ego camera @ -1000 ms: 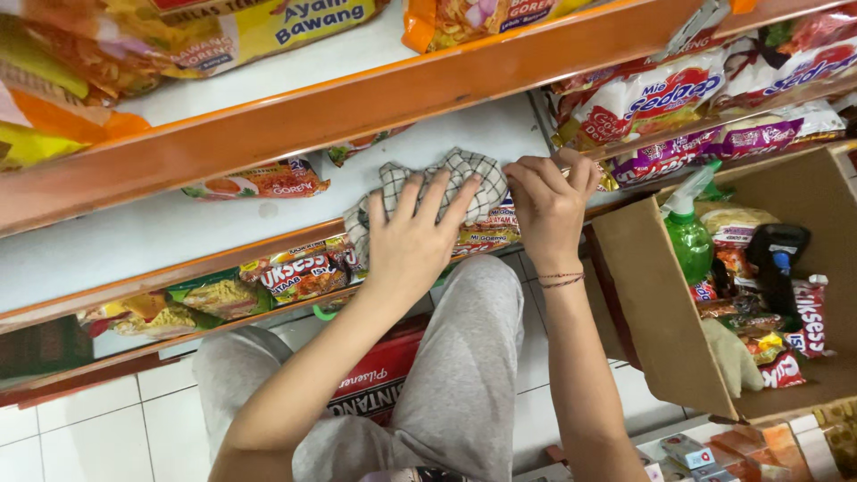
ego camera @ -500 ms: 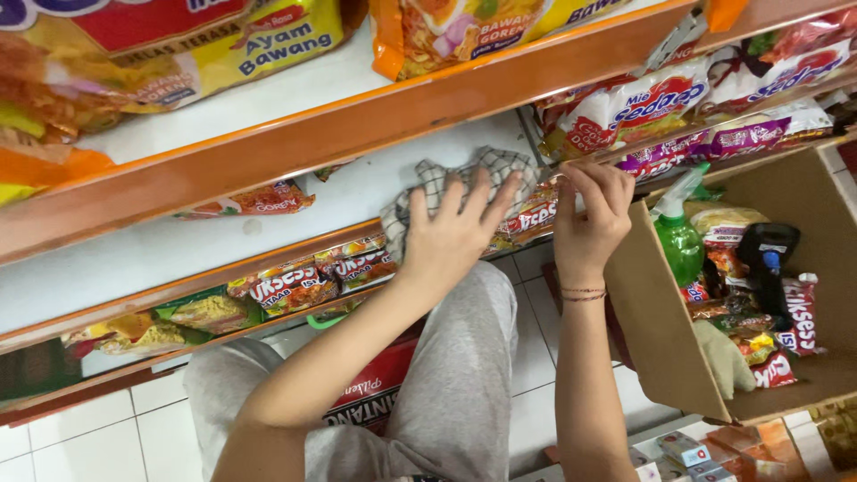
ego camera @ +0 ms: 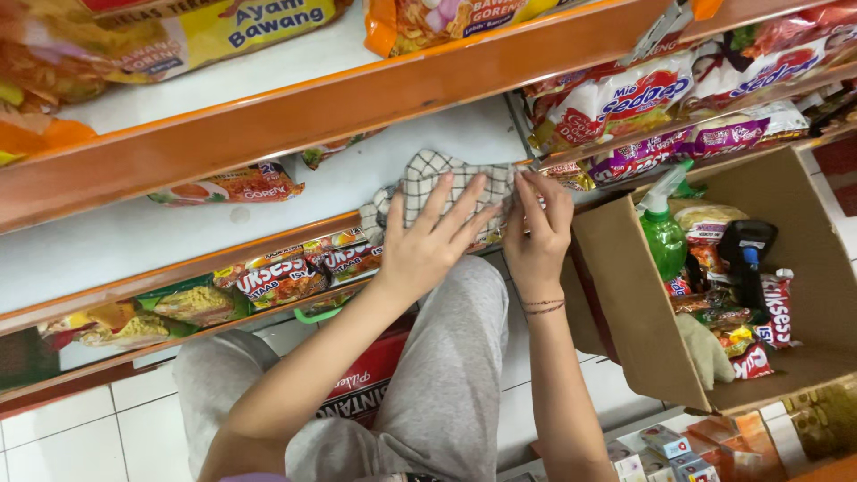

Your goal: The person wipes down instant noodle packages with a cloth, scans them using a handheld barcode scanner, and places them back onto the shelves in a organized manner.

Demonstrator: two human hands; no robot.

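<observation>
1. Right now a checked cloth (ego camera: 428, 183), white with thin dark lines, lies crumpled on the white middle shelf (ego camera: 268, 210), straight ahead of the person and under both hands.
2. Its long side runs left to right along the shelf, from a bunched corner on the left to a pulled edge on the right.
3. Pressed flat on top of it is the left hand (ego camera: 433, 241), fingers spread wide and palm down, clamped on nothing.
4. Beside it, the right hand (ego camera: 536, 234) has its fingertips pinched together on the cloth's right edge, so the two hands sit close, nearly touching.
5. Both hands are on the cloth; the left covers more of it, the right holds only its end.
6. The cloth looks soft, thin and woven, and it folds loosely where it is not pinned.
7. Glossy plastic noodle packets (ego camera: 281, 277) lie in a row on the shelf below, just under the cloth, and a single packet (ego camera: 234, 186) lies well to its left on the same shelf.
8. Each shelf has a smooth orange front edge (ego camera: 357, 98).
9. To the right an open brown cardboard box (ego camera: 625, 303) holds a green spray bottle (ego camera: 665, 234), a dark handheld device (ego camera: 745, 245) and more packets.
10. Grey trouser legs (ego camera: 446, 375) and white floor tiles (ego camera: 80, 428) fill the bottom.
</observation>
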